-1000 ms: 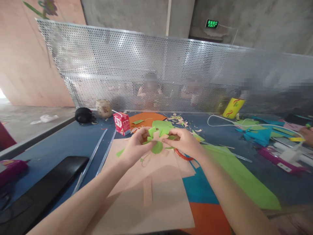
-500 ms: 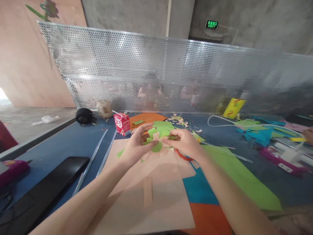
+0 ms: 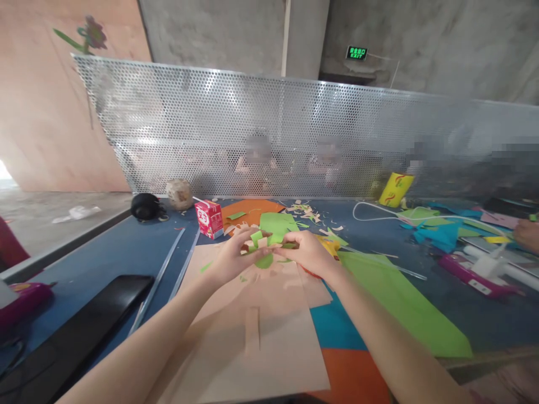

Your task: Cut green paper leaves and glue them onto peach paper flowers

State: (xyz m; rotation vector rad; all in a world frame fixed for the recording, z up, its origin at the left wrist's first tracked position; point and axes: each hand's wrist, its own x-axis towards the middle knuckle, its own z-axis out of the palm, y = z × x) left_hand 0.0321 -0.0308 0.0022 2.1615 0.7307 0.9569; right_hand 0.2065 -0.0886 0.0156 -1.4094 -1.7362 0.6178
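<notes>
My left hand and my right hand meet over the work surface, fingertips pinched on a small craft of green and pale pink paper pieces. Its rounded green part hangs below the fingers. Beneath lies a large pale pink paper sheet bearing a narrow pink strip. Behind the hands is a green paper piece on orange paper. Beside my right hand a yellow object is partly hidden. Fingers cover much of the craft.
A red drink carton with a straw stands left of the sheet, near clear rods and a black flat object. Right are green paper, a white cable and another person's hand. A perforated metal screen stands behind.
The view has shifted slightly, so the scene sits lower and more to the left. Both hands keep pinching the paper craft, with fingertips a little closer together.
</notes>
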